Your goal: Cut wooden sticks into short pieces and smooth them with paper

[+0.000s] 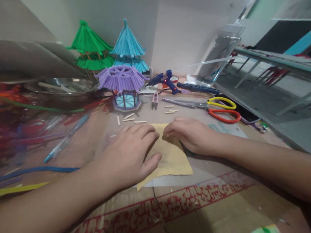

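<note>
A yellow sheet that looks like sandpaper [173, 158], with a grey smudge in its middle, lies in front of me. My left hand [133, 153] rests on its left side, fingers stretched out and thumb apart. At the sheet's upper right is my right hand [191, 135], its fingers curled and pressed together; whatever they may hold is hidden. Just beyond the hands lie several short pale sticks [128, 119]. Behind these stands a small pavilion model with a purple roof [122, 77].
Green [89, 40] and blue [127, 42] pavilion roofs stand at the back. A blue glue gun [168, 80], small snips [155, 100], red-and-yellow scissors [220, 108] and a phone [244, 109] lie beyond my right hand. At left are a metal bowl [62, 98] and a pen [66, 139].
</note>
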Motion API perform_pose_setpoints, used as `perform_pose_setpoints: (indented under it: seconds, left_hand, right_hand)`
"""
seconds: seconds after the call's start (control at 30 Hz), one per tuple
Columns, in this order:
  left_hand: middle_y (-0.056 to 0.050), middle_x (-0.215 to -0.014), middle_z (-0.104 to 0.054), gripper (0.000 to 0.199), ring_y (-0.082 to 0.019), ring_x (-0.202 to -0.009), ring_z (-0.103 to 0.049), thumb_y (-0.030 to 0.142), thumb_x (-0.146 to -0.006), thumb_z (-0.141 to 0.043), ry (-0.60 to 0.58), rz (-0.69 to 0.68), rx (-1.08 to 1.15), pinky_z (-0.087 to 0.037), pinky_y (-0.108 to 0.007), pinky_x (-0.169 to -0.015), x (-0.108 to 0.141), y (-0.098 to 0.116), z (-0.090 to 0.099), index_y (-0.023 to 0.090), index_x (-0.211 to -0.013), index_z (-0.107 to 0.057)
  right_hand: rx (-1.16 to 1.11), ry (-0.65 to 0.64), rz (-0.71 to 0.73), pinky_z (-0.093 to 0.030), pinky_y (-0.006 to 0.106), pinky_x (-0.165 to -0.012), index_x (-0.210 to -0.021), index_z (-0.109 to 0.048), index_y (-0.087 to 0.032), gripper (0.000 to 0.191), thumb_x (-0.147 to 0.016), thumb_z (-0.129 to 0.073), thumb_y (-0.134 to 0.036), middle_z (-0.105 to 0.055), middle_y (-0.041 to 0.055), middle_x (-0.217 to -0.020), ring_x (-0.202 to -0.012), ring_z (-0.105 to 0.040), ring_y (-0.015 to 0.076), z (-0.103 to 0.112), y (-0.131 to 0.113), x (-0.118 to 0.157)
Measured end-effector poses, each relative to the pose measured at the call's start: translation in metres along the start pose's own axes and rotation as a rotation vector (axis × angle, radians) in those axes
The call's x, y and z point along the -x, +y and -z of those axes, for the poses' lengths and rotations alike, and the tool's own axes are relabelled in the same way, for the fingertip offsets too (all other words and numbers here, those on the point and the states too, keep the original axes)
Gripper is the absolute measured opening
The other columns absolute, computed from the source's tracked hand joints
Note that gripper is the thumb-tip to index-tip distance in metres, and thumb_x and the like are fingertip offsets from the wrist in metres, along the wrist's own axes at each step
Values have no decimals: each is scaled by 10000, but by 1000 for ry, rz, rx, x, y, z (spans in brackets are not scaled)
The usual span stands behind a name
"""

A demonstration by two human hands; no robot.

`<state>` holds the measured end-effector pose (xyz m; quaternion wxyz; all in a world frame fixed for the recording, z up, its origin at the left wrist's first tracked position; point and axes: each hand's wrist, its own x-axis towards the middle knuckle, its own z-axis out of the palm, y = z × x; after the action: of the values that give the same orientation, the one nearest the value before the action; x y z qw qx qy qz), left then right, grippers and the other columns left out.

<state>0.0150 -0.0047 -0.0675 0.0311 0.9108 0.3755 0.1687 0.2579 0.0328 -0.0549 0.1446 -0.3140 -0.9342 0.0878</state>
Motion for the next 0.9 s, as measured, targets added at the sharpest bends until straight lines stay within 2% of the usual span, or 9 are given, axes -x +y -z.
perform_pose_setpoints:
  seconds: [0.17, 0.3, 0.5, 0.57, 0.63, 0.7, 0.83, 0.87, 0.9]
  left_hand:
    - [-144, -1255, -650, 366, -348, -1177, -586, 385, -944, -534, -3, -15, -2, -469, -536, -1000, -2, -1, -1, 162, -1201, -668]
    - [-141, -1289, -646, 376, -343, -1220, -565, 393, -940, -537, 3, -9, -4, -448, -526, -1036, -2, -2, -2, 166, -1213, -659]
    - [-125, -1320, -649, 381, -333, -1234, -563, 394, -963, -509, -5, -20, -4, -431, -526, -1051, -1, -1, 0, 176, -1237, -659]
    - [-126, -1316, -651, 384, -335, -1233, -562, 403, -958, -518, -13, -22, -16, -429, -524, -1051, -1, -1, 0, 176, -1233, -659]
    - [-129, -1320, -648, 389, -338, -1231, -561, 418, -953, -527, -23, -20, -35, -430, -521, -1046, -2, -1, 0, 180, -1232, -656]
    - [-130, -1322, -646, 391, -337, -1222, -566, 424, -956, -523, -18, -22, -48, -432, -519, -1038, -2, -1, 0, 182, -1235, -651]
    - [-129, -1305, -655, 357, -333, -1209, -574, 391, -973, -493, -12, -49, -45, -439, -519, -1023, -2, -1, -1, 180, -1208, -657]
    - [-134, -1308, -652, 360, -337, -1212, -572, 393, -971, -497, -16, -50, -46, -440, -523, -1022, -2, -1, -1, 173, -1207, -657]
    - [-140, -1313, -649, 370, -344, -1216, -570, 400, -967, -504, -20, -48, -49, -440, -528, -1021, -2, -1, -1, 166, -1211, -656]
  right_hand:
    - [-77, -46, -30, -445, 304, -758, -983, -680, -162, 189, -1009, -497, -201, -707, 90, -889, -851, -614, 202, -5, -4, -10]
    - [-82, -22, -78, -452, 308, -756, -965, -662, -177, 172, -998, -493, -181, -709, 76, -891, -841, -611, 195, -4, -8, -10]
    - [-133, -103, 172, -455, 297, -721, -975, -663, -171, 237, -1001, -428, -196, -686, 85, -863, -800, -600, 187, 2, -18, 2]
    - [-19, -81, 152, -427, 300, -695, -972, -672, -161, 220, -987, -458, -209, -660, 87, -829, -777, -571, 194, 1, -13, 0]
    - [87, -50, 35, -412, 310, -697, -955, -675, -164, 200, -974, -482, -213, -646, 81, -797, -772, -558, 205, 0, -6, -4]
    - [61, -39, -20, -429, 315, -728, -983, -668, -163, 198, -973, -474, -201, -667, 87, -835, -807, -579, 210, 0, -3, -6]
    - [-70, -119, 147, -450, 300, -746, -997, -674, -168, 230, -995, -445, -188, -676, 90, -883, -815, -589, 192, 0, -5, -7]
    - [-36, -120, 163, -440, 301, -722, -992, -680, -160, 223, -991, -460, -198, -663, 93, -857, -798, -575, 198, 0, -5, -8]
    - [18, -106, 119, -428, 307, -712, -985, -685, -152, 219, -984, -470, -191, -654, 94, -835, -783, -563, 204, 0, -4, -9]
